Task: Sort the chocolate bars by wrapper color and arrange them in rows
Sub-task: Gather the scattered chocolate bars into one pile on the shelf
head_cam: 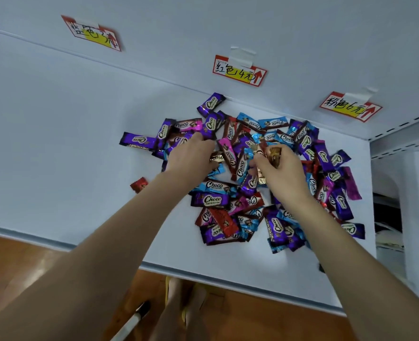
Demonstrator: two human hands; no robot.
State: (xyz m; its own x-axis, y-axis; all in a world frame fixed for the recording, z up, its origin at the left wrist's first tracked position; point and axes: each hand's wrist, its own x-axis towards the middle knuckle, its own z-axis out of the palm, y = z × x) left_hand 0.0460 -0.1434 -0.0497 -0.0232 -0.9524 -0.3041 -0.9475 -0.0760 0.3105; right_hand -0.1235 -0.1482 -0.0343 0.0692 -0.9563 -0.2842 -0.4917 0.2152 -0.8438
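My hands in the Choco bar heap (213,200) on the white shelf (80,143).
My right hand (284,173) pinches gold-wrapped bars (274,153); my left hand (191,158) curls into purple, blue, red and pink wrappers, grip unclear. One red bar (139,184) lies apart; price labels (239,71) are taped behind.

A broad white shelf board (56,143) runs across at a slant, its grey front lip (228,276) towards me; behind it rises a plain white back panel (301,33), meeting the board in a thin seam; three red-bordered handwritten labels are taped to that panel, one at the left (92,33), one in the middle (239,71), one at the right (351,107), each with a red arrow; a slotted grey metal rail (400,134) closes the right end; below lies a warm brown wooden floor (19,262); the light is soft and even.
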